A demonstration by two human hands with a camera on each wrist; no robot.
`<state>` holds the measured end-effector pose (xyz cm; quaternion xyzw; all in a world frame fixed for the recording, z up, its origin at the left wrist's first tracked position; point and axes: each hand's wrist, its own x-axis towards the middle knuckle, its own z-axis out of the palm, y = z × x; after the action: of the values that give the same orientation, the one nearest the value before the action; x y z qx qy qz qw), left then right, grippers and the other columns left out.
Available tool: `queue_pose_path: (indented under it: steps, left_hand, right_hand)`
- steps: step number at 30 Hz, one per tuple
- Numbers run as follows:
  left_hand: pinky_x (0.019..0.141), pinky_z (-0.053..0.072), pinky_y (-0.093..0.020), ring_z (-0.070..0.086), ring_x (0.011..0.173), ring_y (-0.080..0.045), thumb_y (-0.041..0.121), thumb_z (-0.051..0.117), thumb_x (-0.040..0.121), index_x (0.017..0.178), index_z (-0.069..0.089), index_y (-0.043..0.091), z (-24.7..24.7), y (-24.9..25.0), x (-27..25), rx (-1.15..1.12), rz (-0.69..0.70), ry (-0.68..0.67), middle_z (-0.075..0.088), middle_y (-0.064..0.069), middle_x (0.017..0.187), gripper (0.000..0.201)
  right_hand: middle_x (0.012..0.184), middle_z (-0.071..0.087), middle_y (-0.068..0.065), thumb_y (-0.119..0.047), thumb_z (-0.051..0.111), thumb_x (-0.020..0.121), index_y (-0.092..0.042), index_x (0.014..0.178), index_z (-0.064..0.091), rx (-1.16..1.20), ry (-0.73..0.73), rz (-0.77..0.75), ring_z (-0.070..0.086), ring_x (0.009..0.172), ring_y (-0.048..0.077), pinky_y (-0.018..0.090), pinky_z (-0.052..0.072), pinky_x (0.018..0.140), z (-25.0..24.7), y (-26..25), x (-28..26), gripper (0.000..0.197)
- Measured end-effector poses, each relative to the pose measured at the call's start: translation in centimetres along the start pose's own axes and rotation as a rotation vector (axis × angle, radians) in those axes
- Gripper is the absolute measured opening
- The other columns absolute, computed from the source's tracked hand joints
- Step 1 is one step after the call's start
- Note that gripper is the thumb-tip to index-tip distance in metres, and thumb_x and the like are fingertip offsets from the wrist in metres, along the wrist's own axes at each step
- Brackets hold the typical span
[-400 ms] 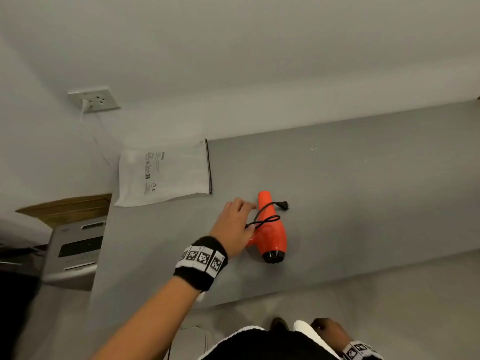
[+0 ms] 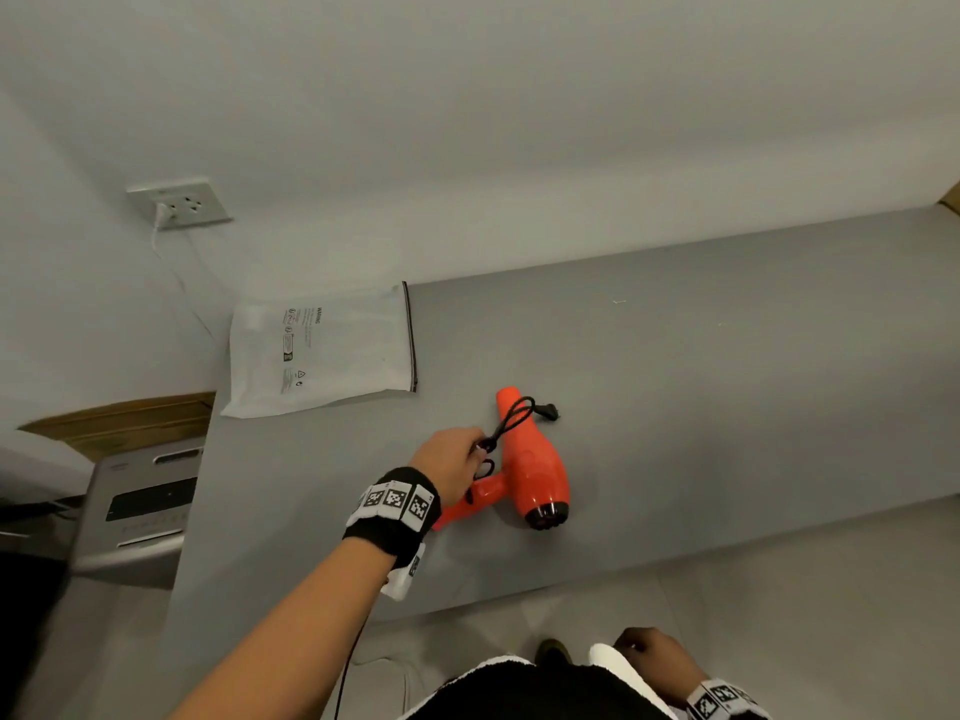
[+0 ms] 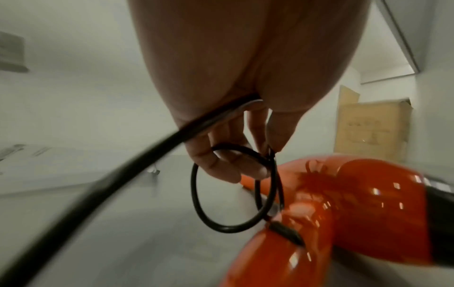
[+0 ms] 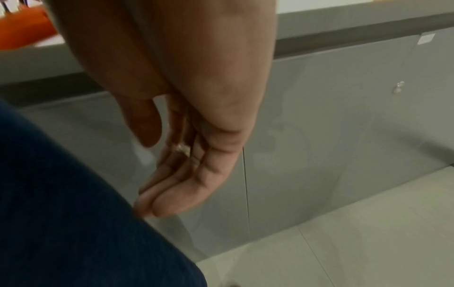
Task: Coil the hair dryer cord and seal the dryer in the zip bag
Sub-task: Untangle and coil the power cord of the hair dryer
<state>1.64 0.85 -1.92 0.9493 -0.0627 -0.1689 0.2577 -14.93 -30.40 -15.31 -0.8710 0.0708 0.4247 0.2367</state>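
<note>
- The left hand point(image 2: 451, 462) pinches the black cord point(image 3: 230, 194) in small loops beside the orange hair dryer point(image 2: 535, 467), likely to keep the coil gathered.
- The dryer lies on the grey table point(image 2: 727, 387), plug point(image 2: 549, 410) at its 12 o'clock end.
- The zip bag point(image 2: 317, 350) waits flat at 10 o'clock, well apart.
- The right hand point(image 4: 194, 165) hangs relaxed and empty below the table edge.
- The wrist blocks part of the dryer's handle; whether the bag's zip is open cannot be told.

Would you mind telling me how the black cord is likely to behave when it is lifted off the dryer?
The cord is probably floppy: it sags in loose loops from the left hand. Its plug may swing. The glossy dryer looks slippery.
</note>
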Motion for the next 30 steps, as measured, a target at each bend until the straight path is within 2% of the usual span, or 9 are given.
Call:
queue_pose_path:
  steps: [3,6,11,14,17,21,25,28,30]
  left_hand:
    - [0.067,0.041,-0.025,0.062,0.081,-0.021,0.019,0.056,0.099,0.102,0.068,0.013,-1.6,-0.5,-1.2,-0.196,-0.025,0.087,0.068,-0.001,0.087,0.014]
    - [0.077,0.054,-0.026,0.070,0.085,-0.015,0.020,0.059,0.096,0.097,0.071,0.017,-3.2,-1.2,-2.6,-0.447,-0.067,0.120,0.075,0.004,0.091,0.012]
    - [0.071,0.055,-0.021,0.072,0.081,-0.002,0.004,0.055,0.098,0.093,0.068,0.014,-4.6,-0.9,-5.0,-0.764,-0.089,0.090,0.076,0.000,0.091,0.017]
    - [0.073,0.055,-0.025,0.072,0.082,-0.004,0.000,0.054,0.098,0.092,0.069,0.009,-5.0,-0.3,-6.1,-0.851,-0.080,0.104,0.075,-0.002,0.089,0.019]
    - [0.072,0.057,-0.026,0.072,0.078,-0.007,0.004,0.055,0.099,0.091,0.071,0.011,-5.3,0.1,-6.9,-0.862,-0.051,0.137,0.075,-0.003,0.087,0.019]
    - [0.073,0.057,-0.039,0.068,0.073,-0.019,0.012,0.058,0.098,0.089,0.071,0.007,-5.3,0.2,-7.6,-0.808,-0.019,0.164,0.072,-0.019,0.081,0.017]
    - [0.063,0.051,-0.029,0.063,0.061,-0.011,0.007,0.055,0.095,0.075,0.066,0.018,-5.1,0.3,-8.1,-0.747,-0.038,0.188,0.066,0.001,0.067,0.026]
    - [0.062,0.058,-0.028,0.070,0.068,-0.011,0.019,0.055,0.100,0.092,0.069,0.010,-4.7,-0.4,-8.1,-0.728,-0.142,0.215,0.074,-0.005,0.084,0.019]
    - [0.059,0.059,-0.029,0.072,0.072,-0.014,0.018,0.053,0.100,0.092,0.068,0.009,-4.0,-1.3,-8.0,-0.713,-0.210,0.238,0.076,-0.011,0.090,0.019]
  right_hand:
    - [0.072,0.070,-0.006,-0.025,0.057,0.093,-0.029,0.081,0.067,0.070,-0.017,-0.084,0.062,0.054,0.000,0.011,0.047,0.054,-2.5,-3.1,-1.5,0.017]
    - [0.076,0.074,0.003,-0.020,0.055,0.095,-0.010,0.092,0.069,0.108,-0.051,-0.174,0.067,0.055,0.013,0.028,0.051,0.051,-5.8,-7.2,-3.0,0.017]
    - [0.072,0.073,0.001,-0.021,0.058,0.094,-0.015,0.079,0.067,0.060,0.145,-0.531,0.068,0.061,0.014,0.020,0.050,0.057,-12.4,-16.8,-6.9,0.019]
    - [0.067,0.066,-0.012,-0.021,0.061,0.093,-0.024,0.083,0.068,0.057,0.367,-0.717,0.062,0.065,0.003,0.018,0.045,0.064,-14.7,-22.1,-9.4,0.012]
    - [0.084,0.065,-0.016,-0.025,0.061,0.094,-0.026,0.102,0.069,0.106,0.533,-0.854,0.063,0.079,0.004,0.011,0.045,0.073,-15.2,-26.2,-10.5,0.011]
    - [0.095,0.061,-0.010,-0.040,0.063,0.092,-0.021,0.105,0.068,0.010,0.623,-0.871,0.055,0.076,0.007,0.019,0.047,0.075,-13.6,-29.5,-9.1,0.023]
    - [0.094,0.058,-0.001,-0.030,0.055,0.098,-0.014,0.089,0.065,-0.058,0.689,-0.878,0.058,0.080,0.019,0.040,0.053,0.069,-11.8,-30.4,-7.7,0.020]
    - [0.088,0.059,-0.001,-0.019,0.055,0.098,-0.011,0.086,0.063,0.080,0.720,-0.908,0.055,0.076,0.015,0.035,0.050,0.070,-11.9,-30.2,-7.7,0.017]
    - [0.085,0.061,-0.002,-0.015,0.058,0.097,-0.011,0.086,0.064,0.202,0.746,-0.905,0.055,0.075,0.012,0.025,0.046,0.070,-12.4,-30.1,-8.4,0.014]
